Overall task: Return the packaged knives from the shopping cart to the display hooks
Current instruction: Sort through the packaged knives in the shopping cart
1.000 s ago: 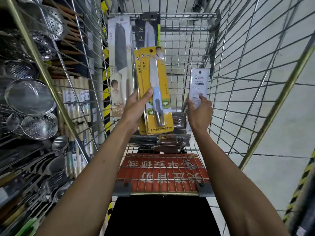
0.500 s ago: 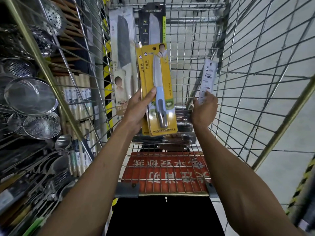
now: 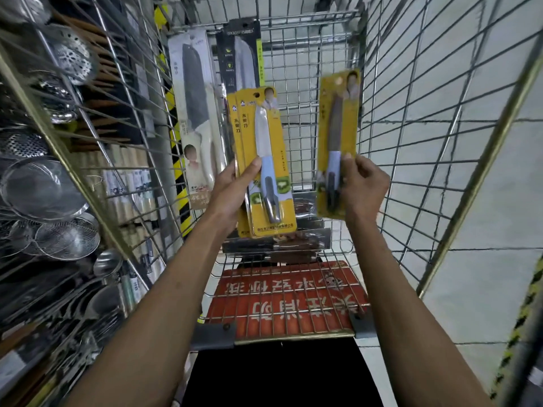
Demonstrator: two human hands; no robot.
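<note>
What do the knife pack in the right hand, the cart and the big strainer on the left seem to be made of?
Right pack: yellow printed card, probably with a clear plastic blister, as the front glints over the knife.
Cart: metal wire in a shiny grey welded grid.
Strainer: fine metal mesh, likely stainless steel; it is silvery with a bright rim.

Yellow fruit-knife packs (image 3: 286, 210): three, two in left hand (image 3: 232, 192) grip, one in right hand (image 3: 364, 189) grip. White knife pack (image 3: 194, 113): one. Black knife pack (image 3: 241, 60): one.
</note>
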